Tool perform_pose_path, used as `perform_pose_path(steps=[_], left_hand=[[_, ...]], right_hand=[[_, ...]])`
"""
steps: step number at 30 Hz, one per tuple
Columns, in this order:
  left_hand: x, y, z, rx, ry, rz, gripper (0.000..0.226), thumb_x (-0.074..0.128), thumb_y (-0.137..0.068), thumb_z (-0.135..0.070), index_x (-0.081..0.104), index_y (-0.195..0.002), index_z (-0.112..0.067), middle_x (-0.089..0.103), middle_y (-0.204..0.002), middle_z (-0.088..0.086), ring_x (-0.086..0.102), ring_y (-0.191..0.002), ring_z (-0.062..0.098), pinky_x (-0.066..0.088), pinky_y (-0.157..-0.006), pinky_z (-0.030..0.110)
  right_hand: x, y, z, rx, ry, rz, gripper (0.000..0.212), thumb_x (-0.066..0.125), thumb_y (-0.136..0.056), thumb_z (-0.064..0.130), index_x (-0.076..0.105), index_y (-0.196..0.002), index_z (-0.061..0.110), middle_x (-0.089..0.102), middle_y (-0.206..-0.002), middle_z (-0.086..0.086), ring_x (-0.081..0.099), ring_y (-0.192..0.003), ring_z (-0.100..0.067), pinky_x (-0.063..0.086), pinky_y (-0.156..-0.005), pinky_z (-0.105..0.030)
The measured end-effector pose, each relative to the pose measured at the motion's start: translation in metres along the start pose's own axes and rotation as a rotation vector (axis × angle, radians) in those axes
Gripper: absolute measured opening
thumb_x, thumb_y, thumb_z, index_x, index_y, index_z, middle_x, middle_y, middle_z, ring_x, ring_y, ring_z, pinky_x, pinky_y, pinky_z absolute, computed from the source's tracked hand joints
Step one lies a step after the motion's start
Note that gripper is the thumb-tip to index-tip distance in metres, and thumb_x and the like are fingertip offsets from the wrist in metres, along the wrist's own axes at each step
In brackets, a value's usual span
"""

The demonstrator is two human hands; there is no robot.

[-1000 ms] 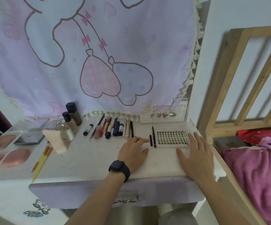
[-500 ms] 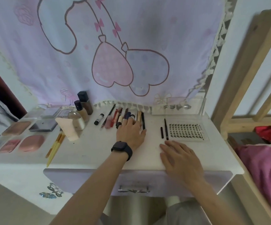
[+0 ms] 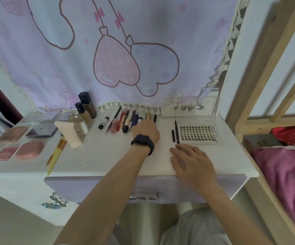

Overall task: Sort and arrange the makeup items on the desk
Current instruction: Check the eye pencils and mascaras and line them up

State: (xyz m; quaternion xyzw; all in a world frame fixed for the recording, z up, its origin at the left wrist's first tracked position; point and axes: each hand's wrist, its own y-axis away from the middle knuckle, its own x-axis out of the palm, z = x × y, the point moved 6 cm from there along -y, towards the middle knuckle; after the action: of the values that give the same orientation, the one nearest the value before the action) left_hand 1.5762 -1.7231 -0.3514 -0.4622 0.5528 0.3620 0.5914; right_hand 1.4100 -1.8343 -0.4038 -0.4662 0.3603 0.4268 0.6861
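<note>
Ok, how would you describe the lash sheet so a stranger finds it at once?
Go to the right end of the white desk, beside the wooden bed frame. The lash sheet lies flat there, in front of a clear box, right of two thin black pencils. Only it carries rows of small dark lashes.

Pale lilac cartoon-print curtain [image 3: 125,50] hangs behind white tabletop [image 3: 107,156], tasselled hem at its back edge. Lilac drawer front [image 3: 90,184] below. Light wooden bed frame [image 3: 245,103] on the right, pink bedding [image 3: 284,174] inside. White wall [image 3: 256,32], grey floor [image 3: 10,218].
</note>
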Motion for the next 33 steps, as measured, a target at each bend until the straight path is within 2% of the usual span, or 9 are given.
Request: perform_pose_path(steps=[4,9,13,15,18,23,27,30,33], left_hand=[[-0.008,0.013,0.031,-0.119,0.234,-0.017,0.026,0.05,-0.093,-0.042,0.054,-0.084,-0.018,0.064,-0.09,0.003,0.051,-0.065,0.019,0.03,-0.052,0.026],[-0.001,0.05,0.087,-0.193,0.621,-0.039,0.022,0.051,-0.095,-0.049,0.061,-0.091,-0.03,0.06,-0.081,-0.019,0.062,-0.076,0.014,0.047,-0.063,0.03],[0.008,0.075,0.128,-0.267,1.051,-0.094,0.013,0.057,-0.098,-0.04,0.062,-0.094,-0.029,0.074,-0.08,-0.017,0.064,-0.087,-0.001,0.05,-0.079,0.024],[0.013,0.081,0.144,-0.323,1.223,-0.097,0.013,0.058,-0.099,-0.037,0.063,-0.099,-0.025,0.076,-0.085,-0.016,0.065,-0.086,0.002,0.05,-0.074,0.023],[0.015,0.085,0.156,-0.366,1.417,-0.074,0.012,0.059,-0.099,-0.03,0.062,-0.104,-0.019,0.077,-0.09,-0.01,0.065,-0.072,0.006,0.05,-0.06,0.018],[0.012,0.091,0.161,-0.367,1.537,-0.069,0.012,0.059,-0.1,-0.024,0.063,-0.107,-0.015,0.078,-0.09,-0.005,0.066,-0.074,0.011,0.053,-0.066,0.024],[0.012,0.093,0.163,-0.342,1.562,-0.076,0.012,0.059,-0.099,-0.021,0.062,-0.108,-0.013,0.078,-0.09,-0.002,0.065,-0.071,0.009,0.053,-0.064,0.022],[0.012,0.093,0.162,-0.292,1.502,-0.082,0.011,0.056,-0.1,-0.014,0.065,-0.106,-0.014,0.078,-0.088,-0.003,0.063,-0.069,0.009,0.051,-0.062,0.02],[0.013,0.095,0.152,-0.175,1.356,-0.083,0.017,0.057,-0.099,-0.017,0.071,-0.105,-0.025,0.075,-0.086,-0.01,0.063,-0.074,0.002,0.049,-0.068,0.016]], right_hand=[[-0.003,-0.001,-0.001,-0.002,-0.011,-0.013,0.052,0.034,-0.096,0.056,0.065,-0.132,0.035,0.059,-0.141,0.013,0.051,-0.132,-0.015,0.042,-0.107,-0.038],[-0.002,-0.001,-0.003,0.012,-0.012,-0.011,0.043,0.045,-0.099,0.052,0.064,-0.133,0.035,0.057,-0.143,0.015,0.048,-0.134,-0.012,0.04,-0.109,-0.039],[-0.002,-0.007,0.002,0.039,-0.023,-0.002,0.038,0.06,-0.095,0.042,0.067,-0.13,0.03,0.062,-0.138,0.009,0.054,-0.128,-0.019,0.042,-0.106,-0.042],[0.0,-0.011,0.009,0.084,-0.087,0.026,0.039,0.06,-0.095,0.041,0.063,-0.132,0.031,0.062,-0.135,0.009,0.053,-0.126,-0.019,0.041,-0.106,-0.038],[0.001,-0.022,0.037,0.12,-0.437,0.001,0.038,0.066,-0.093,0.036,0.061,-0.13,0.031,0.062,-0.124,0.015,0.056,-0.113,-0.009,0.042,-0.092,-0.023],[0.018,-0.048,0.088,0.215,-0.756,0.159,0.042,0.067,-0.094,0.043,0.046,-0.13,0.041,0.06,-0.112,0.023,0.063,-0.089,-0.001,0.046,-0.064,-0.008],[0.026,-0.065,0.101,0.202,-0.875,0.151,0.014,0.059,-0.101,0.035,0.067,-0.111,0.028,0.074,-0.083,0.012,0.059,-0.063,-0.001,0.047,-0.064,-0.02],[0.03,-0.063,0.096,0.197,-0.886,0.098,0.014,0.058,-0.101,0.031,0.071,-0.095,0.032,0.072,-0.077,0.011,0.052,-0.056,0.001,0.04,-0.061,-0.023],[0.033,-0.059,0.086,0.223,-0.913,0.055,0.014,0.059,-0.101,0.032,0.072,-0.095,0.032,0.07,-0.075,0.008,0.048,-0.054,-0.001,0.039,-0.058,-0.024]])
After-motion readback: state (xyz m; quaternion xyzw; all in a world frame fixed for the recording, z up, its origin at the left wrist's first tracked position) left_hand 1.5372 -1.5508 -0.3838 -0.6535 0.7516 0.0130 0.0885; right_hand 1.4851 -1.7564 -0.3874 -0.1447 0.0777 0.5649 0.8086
